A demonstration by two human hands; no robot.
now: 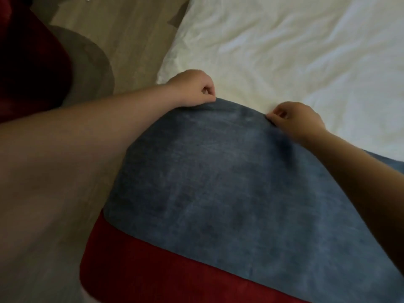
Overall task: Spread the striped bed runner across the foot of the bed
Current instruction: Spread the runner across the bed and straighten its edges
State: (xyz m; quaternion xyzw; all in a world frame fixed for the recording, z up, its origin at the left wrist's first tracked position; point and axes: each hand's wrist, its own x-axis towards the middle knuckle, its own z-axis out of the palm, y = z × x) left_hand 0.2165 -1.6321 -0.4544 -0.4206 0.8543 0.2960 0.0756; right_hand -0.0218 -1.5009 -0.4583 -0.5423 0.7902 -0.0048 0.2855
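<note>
Both hands are pinching the far edge of the runner point(229, 182), its blue band over the white bed point(284, 51) and a red band nearest the person. The left hand point(192, 88) is gripping at about eleven o'clock, the right hand point(297, 119) at about one o'clock, fingers curled tight on the cloth.

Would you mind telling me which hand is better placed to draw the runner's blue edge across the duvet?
Probably the right hand: it pinches the striped bed runner beside bare white duvet, while the left hand grips it near the bed's corner.
</note>
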